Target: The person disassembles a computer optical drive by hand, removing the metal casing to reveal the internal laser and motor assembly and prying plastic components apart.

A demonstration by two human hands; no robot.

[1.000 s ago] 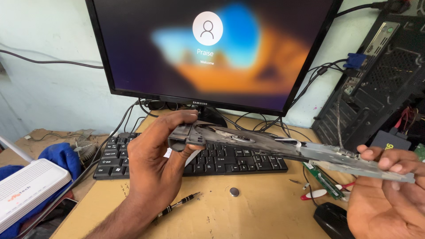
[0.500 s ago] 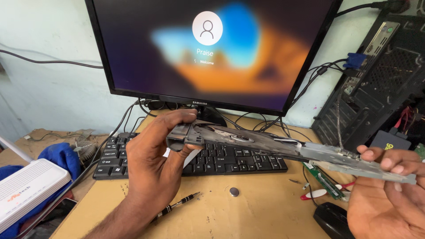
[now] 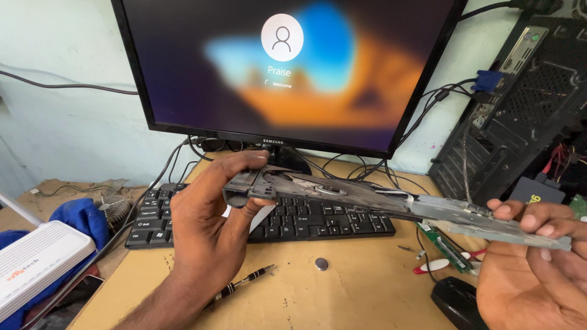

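Note:
A thin grey optical drive (image 3: 342, 194) with its tray slid out is held edge-on above a black keyboard (image 3: 318, 223). My left hand (image 3: 208, 235) grips the drive's left end, thumb under and fingers over the top. My right hand (image 3: 532, 269) pinches the flat metal tray end (image 3: 489, 223) at the right, fingertips on its upper face. The drive tilts down slightly toward the right.
A black monitor (image 3: 287, 67) with a lit screen stands behind. A black computer tower (image 3: 520, 122) with cables is at right. On the wooden desk (image 3: 361, 293) lie a screwdriver (image 3: 244, 284), a coin cell (image 3: 321, 264), a memory stick (image 3: 449, 247), a mouse (image 3: 455, 300); a white box (image 3: 36, 260) and blue cloth (image 3: 79, 217) at left.
The drive has shifted very slightly; both hands keep the same grip. Nothing else has moved.

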